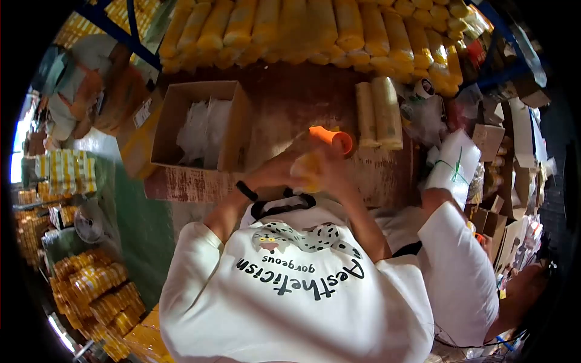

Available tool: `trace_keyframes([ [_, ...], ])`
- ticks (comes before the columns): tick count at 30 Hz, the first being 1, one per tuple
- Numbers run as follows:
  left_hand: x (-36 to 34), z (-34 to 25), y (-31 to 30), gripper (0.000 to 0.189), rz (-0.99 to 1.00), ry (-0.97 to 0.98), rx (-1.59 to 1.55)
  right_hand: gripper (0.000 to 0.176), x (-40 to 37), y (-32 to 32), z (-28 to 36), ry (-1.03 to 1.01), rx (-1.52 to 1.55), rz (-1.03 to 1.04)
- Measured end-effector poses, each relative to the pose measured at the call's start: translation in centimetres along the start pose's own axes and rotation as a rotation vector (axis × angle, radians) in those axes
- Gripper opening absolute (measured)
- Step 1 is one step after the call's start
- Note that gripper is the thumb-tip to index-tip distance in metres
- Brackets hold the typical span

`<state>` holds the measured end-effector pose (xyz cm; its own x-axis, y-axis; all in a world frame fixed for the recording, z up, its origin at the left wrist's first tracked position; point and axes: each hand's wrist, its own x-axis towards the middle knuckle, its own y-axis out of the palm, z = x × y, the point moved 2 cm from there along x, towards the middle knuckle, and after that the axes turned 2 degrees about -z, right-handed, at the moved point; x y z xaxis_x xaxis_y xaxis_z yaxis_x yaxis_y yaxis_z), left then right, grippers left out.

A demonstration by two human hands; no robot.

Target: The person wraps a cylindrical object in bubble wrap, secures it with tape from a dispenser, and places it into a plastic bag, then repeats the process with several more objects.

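Note:
Both hands meet in front of my chest, over the near edge of the worn brown table (284, 91). My left hand (283, 167), with a black band at its wrist, is closed around the side of a yellowish, partly clear round thing (307, 172). From the other side my right hand (331, 169) grips the same thing; its fingers are smeared by motion. Just beyond the hands is a hollow orange tube-shaped piece (330, 138), its round opening facing right. Whether my fingers touch it cannot be seen.
An open cardboard box (200, 91) with white plastic stands left. Two yellowish rolls (380, 115) lie right, below stacked yellow rolls (290, 27). Another person's white sleeve (463, 266) is close at my right, beside a white bundle tied with green string (455, 160). Another person (91, 91) is far left.

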<state>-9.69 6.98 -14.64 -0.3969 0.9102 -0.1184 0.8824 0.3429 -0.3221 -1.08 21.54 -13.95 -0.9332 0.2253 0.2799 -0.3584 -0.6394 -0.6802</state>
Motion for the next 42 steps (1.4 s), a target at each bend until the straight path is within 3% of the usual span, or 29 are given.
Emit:
trace_keyframes([
  [1, -0.3, 2.8, 0.0, 0.092, -0.057, 0.054, -0.009, 0.044, -0.7, 1.7, -0.2, -0.113, -0.097, 0.080],
  [2, -0.6, 7.6, 0.3, 0.093, -0.120, 0.110, -0.023, 0.045, -0.9, 1.9, -0.3, -0.036, -0.040, 0.119],
  [4, -0.1, 6.8, -1.0, 0.092, -0.326, 0.237, 0.023, 0.046, -0.5, 2.2, -1.4, 0.137, 0.211, 0.191],
  [6, -1.5, -3.7, -3.9, 0.088, -0.573, 0.342, 0.135, 0.048, 0.0, 3.5, -4.6, 0.406, 0.739, 0.187],
  [7, -1.3, -5.6, -3.0, 0.086, -0.527, 0.370, 0.341, 0.049, -0.1, 4.2, -6.7, 0.559, 1.071, 0.167],
  [9, -0.3, -8.2, -0.8, 0.083, -0.440, 0.429, 0.760, 0.047, -0.4, 3.7, -10.3, 0.748, 1.001, -0.074],
  [10, 0.1, -6.4, 1.0, 0.081, -0.366, 0.362, 0.742, 0.046, -0.8, 3.3, -12.1, 0.836, 0.960, -0.195],
  [12, 1.1, -0.9, 5.0, 0.078, -0.219, 0.232, 0.712, 0.041, -1.4, 3.2, -16.3, 0.512, 0.327, -0.169],
  [13, 1.2, -1.4, 4.9, 0.077, -0.222, 0.220, 0.745, 0.039, -1.3, 3.8, -17.7, 0.340, 0.022, -0.167],
  [16, 0.8, -2.2, 4.9, 0.073, -0.193, 0.187, 0.806, 0.038, -2.3, 6.3, -19.3, 0.106, -0.390, 0.142],
  [17, 0.9, -1.9, 4.6, 0.072, -0.175, 0.186, 0.816, 0.062, -2.9, 8.9, -22.1, 0.386, -0.321, 0.332],
  [19, 1.5, -1.7, 3.5, 0.072, -0.153, 0.127, 0.813, 0.063, -4.1, 11.6, -25.1, 0.175, -0.193, 0.069],
  [22, 2.7, -1.5, 1.2, 0.072, -0.137, -0.030, 0.699, 0.031, -3.3, 9.1, -21.9, 0.126, -0.023, 0.018],
  [23, 3.5, -1.2, 0.1, 0.072, -0.136, -0.059, 0.620, 0.029, -3.4, 7.7, -20.6, 0.150, 0.001, 0.014],
  [24, 4.3, -0.7, -1.0, 0.072, -0.135, -0.086, 0.537, 0.029, -3.7, 5.9, -19.0, 0.177, 0.023, 0.012],
  [27, 6.6, 4.1, -3.5, 0.078, -0.258, 0.187, 0.907, 0.032, -5.2, 1.5, -15.1, 0.114, -0.011, -0.115],
  [28, 7.4, 4.1, -4.5, 0.080, -0.177, 0.065, 0.788, 0.035, -6.0, 0.4, -14.3, 0.070, -0.040, -0.176],
  [30, 8.7, 3.4, -5.9, 0.084, -0.005, -0.178, 0.549, 0.034, -8.4, -0.9, -13.5, 0.185, 0.138, -0.255],
  [31, 9.5, 3.8, -6.1, 0.085, 0.028, -0.182, 0.590, 0.034, -9.5, -1.2, -13.1, 0.244, 0.231, -0.295],
  [32, 10.4, 4.5, -6.3, 0.086, 0.061, -0.187, 0.632, 0.032, -10.1, -1.8, -13.0, 0.268, 0.083, -0.242],
  [35, 11.2, 4.3, -6.1, 0.085, 0.104, -0.170, 0.608, 0.033, -11.8, -3.7, -11.3, 0.409, 0.061, -0.111],
  [39, 13.0, 4.6, -6.7, 0.077, 0.192, -0.345, 0.488, 0.030, -12.9, -3.5, -9.3, 0.424, 0.238, -0.252],
  [42, 13.9, 7.8, -7.8, 0.071, 0.046, -0.395, 0.115, 0.030, -13.0, -2.6, -9.7, 0.542, 0.441, -0.275],
])
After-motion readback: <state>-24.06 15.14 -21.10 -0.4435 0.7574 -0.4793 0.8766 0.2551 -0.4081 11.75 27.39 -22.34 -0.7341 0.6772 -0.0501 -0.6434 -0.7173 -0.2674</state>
